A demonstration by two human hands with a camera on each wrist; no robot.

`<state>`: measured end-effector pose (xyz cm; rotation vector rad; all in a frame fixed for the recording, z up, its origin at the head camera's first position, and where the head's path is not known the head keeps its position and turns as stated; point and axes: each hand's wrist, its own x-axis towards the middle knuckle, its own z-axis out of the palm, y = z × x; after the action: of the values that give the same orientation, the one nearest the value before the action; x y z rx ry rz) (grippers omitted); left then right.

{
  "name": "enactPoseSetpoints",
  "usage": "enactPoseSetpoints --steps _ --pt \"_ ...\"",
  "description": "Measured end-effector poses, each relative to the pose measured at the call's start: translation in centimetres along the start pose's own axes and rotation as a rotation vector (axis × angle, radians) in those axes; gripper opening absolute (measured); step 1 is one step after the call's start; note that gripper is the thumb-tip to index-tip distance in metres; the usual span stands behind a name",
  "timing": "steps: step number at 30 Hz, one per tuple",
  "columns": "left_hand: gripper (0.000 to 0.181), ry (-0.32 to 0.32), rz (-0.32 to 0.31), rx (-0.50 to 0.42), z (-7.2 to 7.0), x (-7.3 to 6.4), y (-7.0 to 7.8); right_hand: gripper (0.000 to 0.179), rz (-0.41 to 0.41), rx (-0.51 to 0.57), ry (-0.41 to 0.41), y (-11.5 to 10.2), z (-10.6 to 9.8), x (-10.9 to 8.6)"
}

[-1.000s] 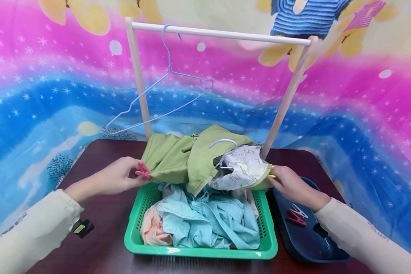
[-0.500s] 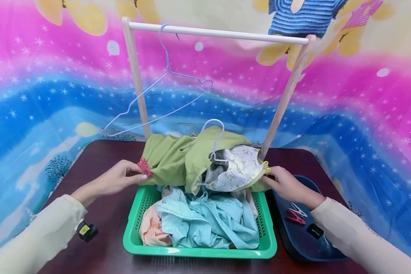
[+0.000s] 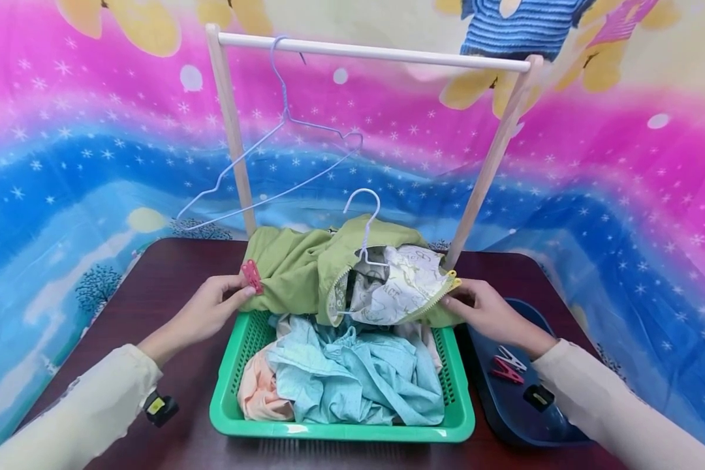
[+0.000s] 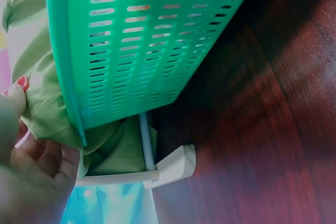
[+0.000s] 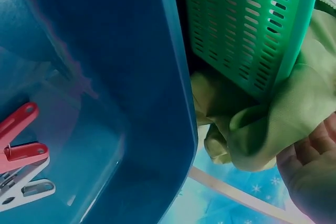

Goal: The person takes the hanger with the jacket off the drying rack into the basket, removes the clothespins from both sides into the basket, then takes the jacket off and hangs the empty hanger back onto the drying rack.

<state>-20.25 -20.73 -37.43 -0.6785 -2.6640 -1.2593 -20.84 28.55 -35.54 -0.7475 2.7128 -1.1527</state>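
Note:
A green zip jacket point(image 3: 290, 264) with a printed white lining point(image 3: 408, 277) lies across the back of the green basket point(image 3: 223, 398). Inside its neck is a pale purple wire hanger point(image 3: 367, 225), its hook standing upright. My left hand point(image 3: 208, 310) pinches the jacket's left side beside a red clothespin point(image 3: 251, 277); in the left wrist view its fingers curl behind the green cloth. At the other side, my right hand point(image 3: 490, 313) grips the jacket's edge by a yellow clothespin point(image 3: 454, 281). The right wrist view shows those fingers point(image 5: 307, 153) against the cloth.
Light blue point(image 3: 358, 375) and peach point(image 3: 264, 388) clothes fill the basket. A dark blue tray point(image 3: 555, 418) at right holds red point(image 3: 507, 371) and white point(image 3: 512, 358) clothespins. Behind stands a wooden rack point(image 3: 376, 51) with another wire hanger point(image 3: 284, 117) on its rail.
The hook of the hanger inside the jacket has swung from leaning right to standing upright. Both hands keep hold of the jacket's sides; the left hand has shifted slightly right and up.

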Motion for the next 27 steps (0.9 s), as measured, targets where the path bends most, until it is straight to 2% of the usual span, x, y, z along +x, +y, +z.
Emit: enactPoseSetpoints --steps 5,13,19,27 --pt "0.015 0.023 0.002 -0.003 0.2 0.1 -0.1 0.029 0.029 0.027 0.025 -0.3 -0.1 -0.1" --pt "0.018 -0.016 -0.002 -0.022 0.1 0.1 -0.1 0.037 0.053 0.044 0.118 -0.8 -0.7 0.1" --pt "0.017 -0.010 -0.011 -0.015 0.2 0.2 -0.3 0.035 0.045 0.107 0.128 -1.1 -1.2 0.2" --pt "0.017 0.019 -0.028 -0.024 0.5 0.1 -0.4 0.030 0.023 0.127 0.132 -1.2 -1.4 0.2"
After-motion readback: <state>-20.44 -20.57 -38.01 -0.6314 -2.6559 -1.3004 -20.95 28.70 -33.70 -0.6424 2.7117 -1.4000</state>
